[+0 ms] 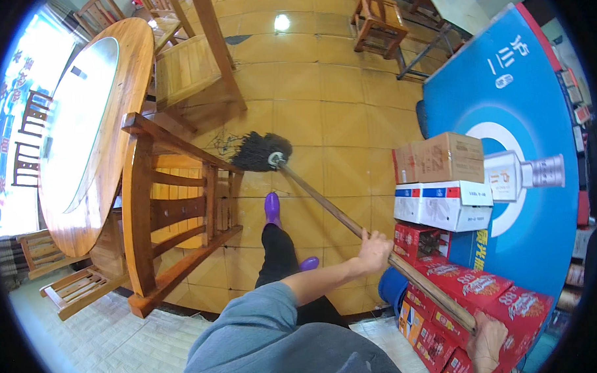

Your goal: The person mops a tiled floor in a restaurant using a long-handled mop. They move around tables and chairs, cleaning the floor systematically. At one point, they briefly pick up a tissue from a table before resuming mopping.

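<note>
A string mop [260, 151] with dark grey strands rests on the yellow tiled floor [345, 172], its strands spread beside a wooden chair. From its pale socket a long wooden handle [329, 207] slants back towards me. Partway down the shaft, my left hand [374, 250] is closed around the wood. My right hand [485, 335] grips the handle's top end, in front of red cartons at the lower right. Below the mop head, a purple boot [272, 208] is on my foot; the other boot [309, 263] shows partly behind my left forearm.
Wooden chairs [181, 205] crowd a round wooden table [136, 59] with a glass top on the left. To the right, stacked cartons [440, 157], red boxes [472, 284] and a blue bin [393, 289] stand by a blue printed panel [527, 104]. Another chair [379, 23] is farther off.
</note>
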Demonstrator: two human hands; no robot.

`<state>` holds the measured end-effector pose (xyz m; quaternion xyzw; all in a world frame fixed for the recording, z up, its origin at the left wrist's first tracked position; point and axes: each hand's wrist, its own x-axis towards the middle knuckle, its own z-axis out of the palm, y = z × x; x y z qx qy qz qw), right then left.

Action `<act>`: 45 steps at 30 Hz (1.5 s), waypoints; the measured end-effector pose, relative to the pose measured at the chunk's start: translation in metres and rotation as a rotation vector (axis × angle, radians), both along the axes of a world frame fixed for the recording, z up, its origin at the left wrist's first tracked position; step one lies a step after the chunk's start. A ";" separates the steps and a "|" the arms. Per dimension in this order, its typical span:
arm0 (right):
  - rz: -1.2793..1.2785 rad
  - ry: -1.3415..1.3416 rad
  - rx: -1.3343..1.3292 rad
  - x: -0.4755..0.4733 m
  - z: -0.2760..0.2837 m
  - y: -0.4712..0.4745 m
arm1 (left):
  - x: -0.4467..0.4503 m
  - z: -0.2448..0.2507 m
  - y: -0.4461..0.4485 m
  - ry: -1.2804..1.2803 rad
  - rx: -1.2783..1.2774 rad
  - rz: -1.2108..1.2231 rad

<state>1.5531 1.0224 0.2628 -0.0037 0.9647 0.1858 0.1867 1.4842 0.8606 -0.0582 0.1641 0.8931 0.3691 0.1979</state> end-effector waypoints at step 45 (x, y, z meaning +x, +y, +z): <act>0.621 0.361 -0.198 0.063 -0.006 0.041 | 0.147 -0.009 -0.006 0.203 0.088 0.354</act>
